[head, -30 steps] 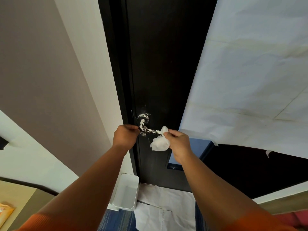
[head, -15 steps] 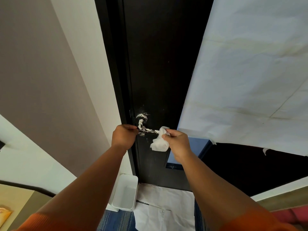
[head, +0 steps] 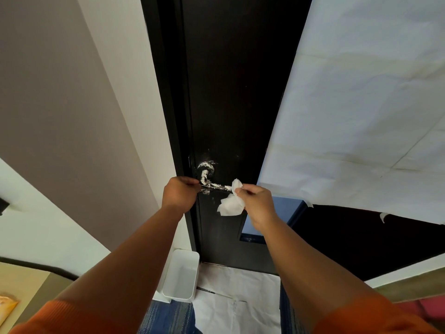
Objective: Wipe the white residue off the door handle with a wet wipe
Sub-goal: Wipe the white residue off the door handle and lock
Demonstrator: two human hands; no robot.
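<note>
Head view: left hand (head: 180, 193) grips the dark door edge (head: 192, 131); right hand (head: 255, 201) pinches a crumpled white wet wipe (head: 230, 206) against the residue-smeared metal lever handle (head: 206, 175). A white rectangular plastic bin (head: 181, 277) stands below.

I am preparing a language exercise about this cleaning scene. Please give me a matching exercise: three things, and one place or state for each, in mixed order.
1 metal lever door handle
2 crumpled white wet wipe
3 white rectangular plastic bin

a stands on the floor
b pinched in the right hand
c smeared with white residue

Pairs: 1-c, 2-b, 3-a
</note>
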